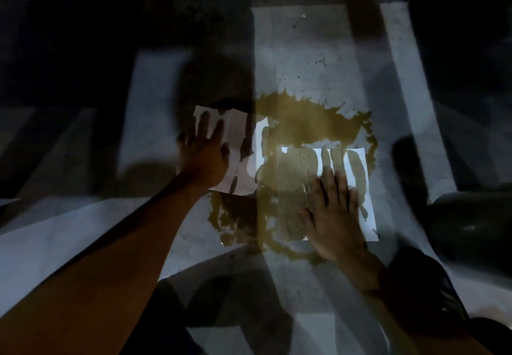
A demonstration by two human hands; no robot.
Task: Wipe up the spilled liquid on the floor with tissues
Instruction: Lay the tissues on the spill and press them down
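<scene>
Both hands flat on tissues laid over a brown spill on the grey floor.

Left hand (203,150), fingers straight and spread, presses the left edge of the left tissue (235,149); that sheet is mostly white, with dark streaks through its middle. Right hand (333,216), also flat with fingers extended, presses the right tissue (357,177), whose left part is soaked brown (right strip still white). The spilled liquid (313,117) spreads far of both sheets and pools near them, between the forearms. Floor (291,58) is patchily lit, crossed by shadows. A dark rounded object (471,221) sits at right; cannot tell what.
</scene>
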